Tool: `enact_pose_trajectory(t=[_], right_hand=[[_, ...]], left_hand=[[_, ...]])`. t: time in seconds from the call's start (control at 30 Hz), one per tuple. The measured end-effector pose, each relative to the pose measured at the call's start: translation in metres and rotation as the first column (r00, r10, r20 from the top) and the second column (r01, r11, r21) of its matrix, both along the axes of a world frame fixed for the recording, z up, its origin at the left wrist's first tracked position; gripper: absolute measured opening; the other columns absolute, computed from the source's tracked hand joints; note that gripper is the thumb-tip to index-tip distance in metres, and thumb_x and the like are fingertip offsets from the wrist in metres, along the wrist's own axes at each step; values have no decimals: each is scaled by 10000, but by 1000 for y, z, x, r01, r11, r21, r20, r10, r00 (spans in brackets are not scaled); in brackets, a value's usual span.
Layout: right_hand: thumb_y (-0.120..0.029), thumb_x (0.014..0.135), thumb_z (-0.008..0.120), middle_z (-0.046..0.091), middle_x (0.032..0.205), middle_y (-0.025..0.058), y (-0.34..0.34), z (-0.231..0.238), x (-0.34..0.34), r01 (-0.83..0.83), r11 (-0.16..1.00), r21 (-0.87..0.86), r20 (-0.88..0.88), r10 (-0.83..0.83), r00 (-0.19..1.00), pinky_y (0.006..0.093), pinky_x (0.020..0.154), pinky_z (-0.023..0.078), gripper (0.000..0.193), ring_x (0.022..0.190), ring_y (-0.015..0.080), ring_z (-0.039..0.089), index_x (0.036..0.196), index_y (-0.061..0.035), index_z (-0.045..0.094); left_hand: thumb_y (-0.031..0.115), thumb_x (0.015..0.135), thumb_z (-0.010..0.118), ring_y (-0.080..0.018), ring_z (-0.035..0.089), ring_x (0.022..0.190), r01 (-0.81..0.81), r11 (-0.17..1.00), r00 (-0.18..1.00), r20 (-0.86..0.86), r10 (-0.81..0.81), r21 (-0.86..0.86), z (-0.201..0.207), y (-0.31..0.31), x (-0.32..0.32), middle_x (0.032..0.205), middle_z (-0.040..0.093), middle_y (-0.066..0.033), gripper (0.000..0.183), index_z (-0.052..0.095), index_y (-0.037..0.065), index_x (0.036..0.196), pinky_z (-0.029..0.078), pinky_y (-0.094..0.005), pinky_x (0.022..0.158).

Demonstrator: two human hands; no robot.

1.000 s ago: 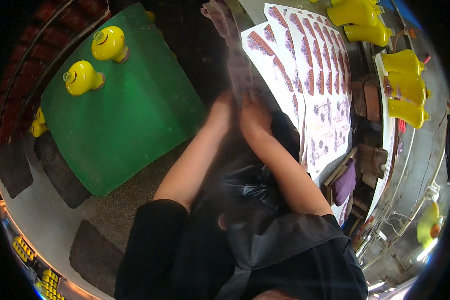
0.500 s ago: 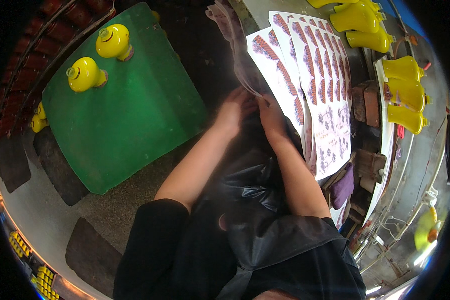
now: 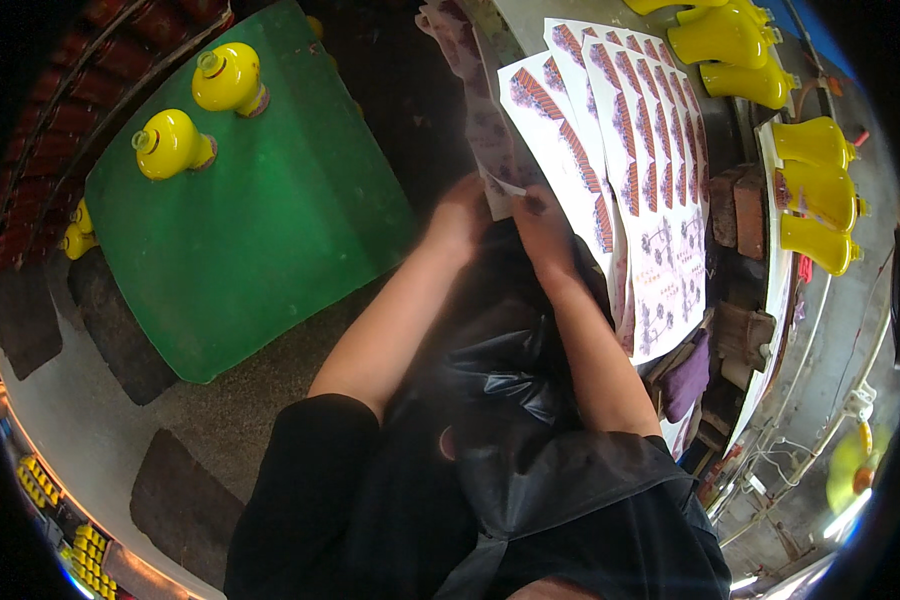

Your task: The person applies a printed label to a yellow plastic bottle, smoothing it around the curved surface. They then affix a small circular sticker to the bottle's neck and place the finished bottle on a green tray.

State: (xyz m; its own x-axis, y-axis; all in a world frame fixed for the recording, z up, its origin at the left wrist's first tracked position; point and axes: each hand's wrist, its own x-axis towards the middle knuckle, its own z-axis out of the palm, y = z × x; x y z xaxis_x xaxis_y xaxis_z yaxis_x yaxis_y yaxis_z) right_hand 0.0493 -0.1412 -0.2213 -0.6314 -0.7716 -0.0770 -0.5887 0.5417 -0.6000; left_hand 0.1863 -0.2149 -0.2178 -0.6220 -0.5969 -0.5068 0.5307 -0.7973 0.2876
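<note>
My left hand (image 3: 459, 218) and my right hand (image 3: 543, 228) are close together in front of the black apron (image 3: 510, 350). Between them they grip the near end of a long, wavy-edged printed paper strip (image 3: 490, 130), whose far part extends away past the sheets. The fingers of both hands are closed on its edge, though dimness and blur hide part of them. Just right of my right hand lie several white printed decal sheets (image 3: 660, 240), overlapping, with rows of brown-and-purple roof-like borders and flower motifs.
A green-topped table (image 3: 260, 230) on the left bears a yellow vase (image 3: 228, 78) and another yellow vase (image 3: 169, 145), both lying tilted. More yellow vases (image 3: 820, 190) line the bench at right. Bricks (image 3: 738, 212) and a purple cloth (image 3: 686, 382) sit below the sheets.
The strip has turned from nearly edge-on to show more of its printed face, and its near end now hangs between my hands. My hands have shifted only slightly.
</note>
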Motion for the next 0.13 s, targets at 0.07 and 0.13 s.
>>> enact_pose_trajectory(t=[0.07, 0.13], right_hand=[[-211, 948, 669, 689, 873, 117, -1, 17, 10, -157, 982, 102, -273, 179, 945, 411, 759, 523, 185, 839, 274, 689, 1023, -43, 662], [-223, 952, 679, 742, 1022, 172, -8, 40, 16, -232, 932, 280, -289, 312, 905, 408, 872, 533, 231, 962, 319, 718, 1103, -49, 659]], left_hand=[[218, 1038, 570, -219, 609, 1100, -11, 999, 1000, -5, 11, 44, 3, 0, 0, 1198, 646, -91, 280, 637, 49, 1250, 492, -366, 990], [221, 1035, 577, -232, 605, 1134, -20, 997, 1000, 1, 20, 71, 5, 1, 1, 1234, 647, -103, 310, 629, 47, 1287, 488, -380, 1011]])
